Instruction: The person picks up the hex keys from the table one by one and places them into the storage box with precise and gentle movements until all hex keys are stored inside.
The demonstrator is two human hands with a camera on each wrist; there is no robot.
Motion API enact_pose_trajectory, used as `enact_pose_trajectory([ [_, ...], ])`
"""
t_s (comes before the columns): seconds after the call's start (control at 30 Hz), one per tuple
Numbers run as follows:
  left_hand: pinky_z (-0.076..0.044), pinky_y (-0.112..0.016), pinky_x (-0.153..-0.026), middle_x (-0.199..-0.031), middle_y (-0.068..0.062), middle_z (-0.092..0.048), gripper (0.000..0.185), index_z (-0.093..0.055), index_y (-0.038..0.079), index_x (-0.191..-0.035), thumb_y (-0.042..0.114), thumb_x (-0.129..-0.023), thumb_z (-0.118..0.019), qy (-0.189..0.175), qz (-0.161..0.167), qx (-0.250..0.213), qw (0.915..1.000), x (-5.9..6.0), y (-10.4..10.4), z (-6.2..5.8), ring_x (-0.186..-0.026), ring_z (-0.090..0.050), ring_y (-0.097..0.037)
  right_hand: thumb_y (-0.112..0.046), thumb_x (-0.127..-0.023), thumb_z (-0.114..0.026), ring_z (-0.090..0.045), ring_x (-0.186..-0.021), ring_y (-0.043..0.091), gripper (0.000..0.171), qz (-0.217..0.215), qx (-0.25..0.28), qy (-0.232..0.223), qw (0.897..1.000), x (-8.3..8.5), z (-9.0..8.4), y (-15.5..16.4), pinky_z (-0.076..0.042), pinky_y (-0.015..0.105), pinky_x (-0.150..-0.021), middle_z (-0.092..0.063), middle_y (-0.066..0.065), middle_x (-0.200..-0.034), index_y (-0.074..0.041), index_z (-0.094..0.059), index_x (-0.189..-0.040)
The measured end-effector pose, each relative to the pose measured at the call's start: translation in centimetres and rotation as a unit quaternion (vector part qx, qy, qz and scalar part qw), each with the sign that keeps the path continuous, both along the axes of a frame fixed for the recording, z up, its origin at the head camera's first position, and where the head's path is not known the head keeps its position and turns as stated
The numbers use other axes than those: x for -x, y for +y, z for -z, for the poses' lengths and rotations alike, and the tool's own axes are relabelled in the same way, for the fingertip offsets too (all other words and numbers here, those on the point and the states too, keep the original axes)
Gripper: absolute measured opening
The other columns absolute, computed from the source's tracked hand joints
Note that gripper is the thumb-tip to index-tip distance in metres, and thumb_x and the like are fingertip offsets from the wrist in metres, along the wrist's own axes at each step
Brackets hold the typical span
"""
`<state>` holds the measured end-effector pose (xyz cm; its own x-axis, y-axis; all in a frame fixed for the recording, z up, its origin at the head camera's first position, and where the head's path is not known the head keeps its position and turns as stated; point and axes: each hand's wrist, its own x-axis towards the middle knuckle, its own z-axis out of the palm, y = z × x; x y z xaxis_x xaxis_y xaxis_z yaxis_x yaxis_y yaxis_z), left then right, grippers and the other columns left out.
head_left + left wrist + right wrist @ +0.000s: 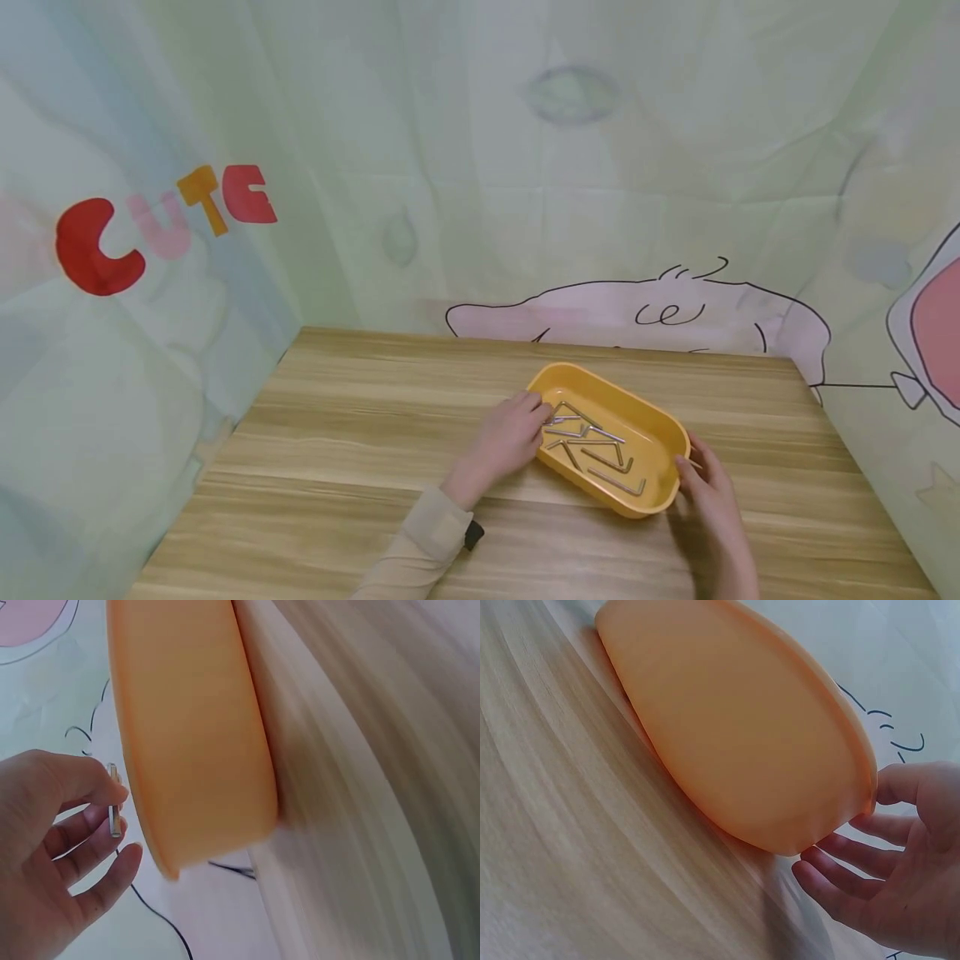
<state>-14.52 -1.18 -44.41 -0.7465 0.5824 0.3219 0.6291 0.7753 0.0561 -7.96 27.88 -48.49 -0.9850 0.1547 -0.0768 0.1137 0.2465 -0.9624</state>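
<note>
An orange oval tray (670, 435) sits on the wooden table and holds several metal hex keys (592, 447). My left hand (510, 436) reaches over the tray's near left rim and pinches one hex key (114, 802) between thumb and fingers. At the tray's right end, my right hand (708, 492) has its thumb at the rim and its fingers relaxed beside the wall. In the right wrist view the right hand (900, 862) lies next to the tray (742, 742), thumb touching its edge, holding nothing.
The wooden table (337, 450) is ringed by a pale printed cloth backdrop (480, 167) on the left, back and right sides. The tray stands right of the table's centre.
</note>
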Motion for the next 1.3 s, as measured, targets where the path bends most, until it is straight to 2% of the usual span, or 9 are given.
enact_pose_trajectory([
  [0.17, -0.048, -0.022, -0.073, -0.093, 0.006, -0.057, 0.016, -0.063, 0.019, -0.098, 0.013, -0.083, -0.066, 0.001, 0.023, 0.007, 0.9997, -0.2, 1.7, -0.1, -0.088, -0.054, -0.011, -0.022, -0.101, -0.044, -0.048, -0.098, -0.016, 0.054, 0.006, -0.005, 0.000, 1.000, 0.0, 0.0, 0.0, -0.046, 0.007, -0.081, -0.047, -0.001, -0.124, 0.000, -0.027, -0.148],
  [0.23, -0.047, -0.021, -0.073, -0.094, 0.006, -0.058, 0.015, -0.064, 0.020, -0.098, 0.014, -0.084, -0.065, -0.001, 0.032, 0.011, 0.9994, -0.2, 2.3, -0.1, -0.089, -0.054, -0.010, -0.023, -0.101, -0.045, -0.049, -0.099, -0.013, 0.056, 0.006, 0.021, -0.008, 1.000, -0.1, 0.0, -0.1, -0.046, 0.008, -0.082, -0.046, -0.005, -0.122, -0.002, -0.026, -0.149],
  [0.4, -0.044, -0.019, -0.070, -0.093, 0.008, -0.059, 0.016, -0.066, 0.021, -0.098, 0.013, -0.084, -0.064, -0.029, 0.041, 0.026, 0.9984, -0.1, 3.9, -0.1, -0.088, -0.053, -0.009, -0.028, -0.101, -0.044, -0.049, -0.102, -0.009, 0.059, 0.006, 0.053, -0.026, 0.998, -0.3, -0.1, -0.2, -0.045, 0.009, -0.083, -0.041, 0.007, -0.133, -0.004, -0.023, -0.151],
  [0.53, -0.046, -0.020, -0.073, -0.093, 0.009, -0.060, 0.015, -0.067, 0.022, -0.097, 0.013, -0.084, -0.064, -0.045, 0.054, 0.036, 0.9969, 0.1, 5.0, 0.0, -0.089, -0.056, -0.008, -0.028, -0.101, -0.044, -0.047, -0.102, -0.011, 0.059, 0.006, 0.034, -0.023, 0.999, -0.3, -0.1, -0.2, -0.044, 0.007, -0.082, -0.038, 0.014, -0.138, -0.003, -0.023, -0.150],
  [0.67, -0.047, -0.020, -0.078, -0.091, 0.010, -0.060, 0.015, -0.067, 0.024, -0.094, 0.013, -0.087, -0.062, -0.054, 0.085, 0.045, 0.9939, 0.4, 5.8, 0.4, -0.089, -0.058, -0.007, -0.028, -0.101, -0.044, -0.048, -0.103, -0.009, 0.059, 0.007, 0.051, -0.026, 0.998, -0.3, -0.1, -0.2, -0.045, 0.008, -0.083, -0.038, 0.011, -0.137, -0.004, -0.022, -0.151],
  [0.83, -0.045, -0.018, -0.073, -0.088, 0.009, -0.058, 0.016, -0.068, 0.025, -0.093, 0.012, -0.089, -0.060, -0.090, 0.109, 0.055, 0.9884, 0.8, 6.6, 0.6, -0.084, -0.055, -0.006, -0.030, -0.101, -0.044, -0.048, -0.104, -0.007, 0.060, 0.006, 0.056, -0.034, 0.998, -0.3, -0.1, -0.2, -0.045, 0.008, -0.083, -0.036, 0.012, -0.140, -0.006, -0.022, -0.151],
  [0.93, -0.045, -0.017, -0.074, -0.088, 0.010, -0.058, 0.017, -0.069, 0.024, -0.093, 0.010, -0.088, -0.060, -0.107, 0.122, 0.060, 0.9849, 1.1, 7.0, 0.6, -0.084, -0.054, -0.006, -0.031, -0.102, -0.043, -0.047, -0.105, -0.007, 0.060, 0.007, 0.060, -0.046, 0.997, -0.3, -0.2, -0.1, -0.044, 0.008, -0.083, -0.033, 0.012, -0.143, -0.008, -0.020, -0.152],
  [1.13, -0.041, -0.014, -0.072, -0.086, 0.009, -0.057, 0.018, -0.069, 0.022, -0.093, 0.007, -0.087, -0.060, -0.137, 0.140, 0.070, 0.9781, 1.5, 8.0, 0.7, -0.081, -0.052, -0.005, -0.031, -0.102, -0.042, -0.047, -0.103, -0.010, 0.060, 0.002, 0.060, -0.050, 0.997, -0.3, -0.4, -0.1, -0.045, 0.008, -0.082, -0.032, 0.014, -0.147, -0.008, -0.019, -0.152],
  [1.3, -0.037, -0.014, -0.064, -0.083, 0.009, -0.055, 0.015, -0.067, 0.023, -0.090, 0.009, -0.084, -0.063, -0.149, 0.140, 0.090, 0.9748, 1.5, 9.1, 0.8, -0.076, -0.049, -0.003, -0.035, -0.100, -0.046, -0.051, -0.105, -0.004, 0.064, 0.015, 0.111, -0.060, 0.992, -0.3, -0.4, -0.3, -0.048, 0.014, -0.085, -0.034, 0.006, -0.142, -0.012, -0.019, -0.153],
])
